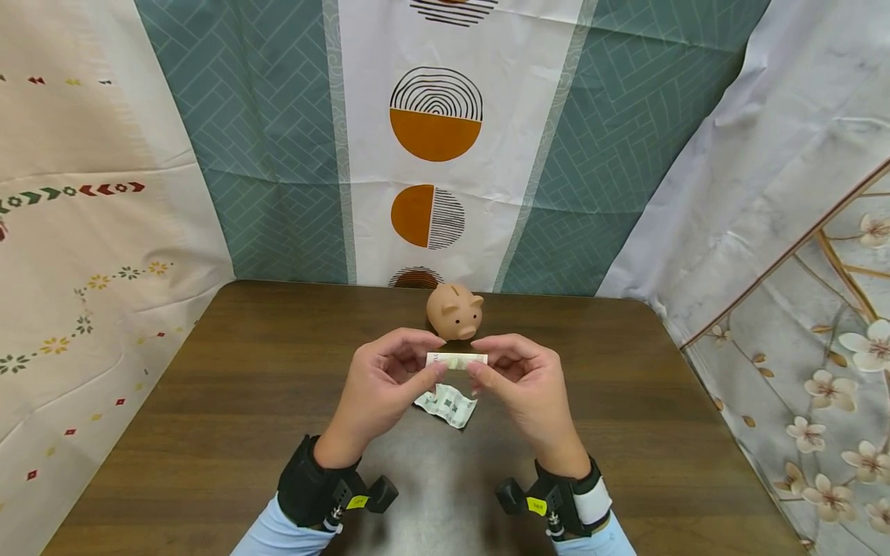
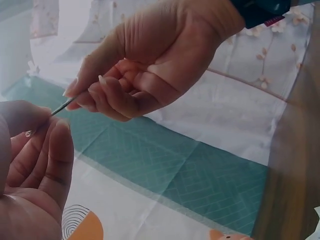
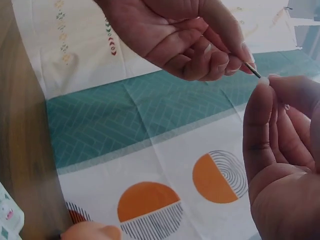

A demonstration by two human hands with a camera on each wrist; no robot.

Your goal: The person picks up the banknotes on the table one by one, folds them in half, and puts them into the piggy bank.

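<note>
Both hands hold up a narrow folded banknote (image 1: 456, 361), pale with faint green and yellow print, stretched level between them. My left hand (image 1: 385, 378) pinches its left end between thumb and fingertips. The right end is pinched the same way by my right hand (image 1: 524, 378). From the left wrist view the folded banknote (image 2: 61, 107) appears edge-on as a thin strip. Below the hands, a creased pale paper with green print (image 1: 448, 405) lies on the table. Just beyond the hands stands a tan piggy bank (image 1: 448, 316), facing me, with a slot on its top.
The brown wooden table (image 1: 278, 324) ends at a patterned green and white curtain (image 1: 278, 154) behind the piggy bank. Flowered cloth (image 1: 820, 401) hangs along the right side, and cream cloth (image 1: 104, 270) along the left.
</note>
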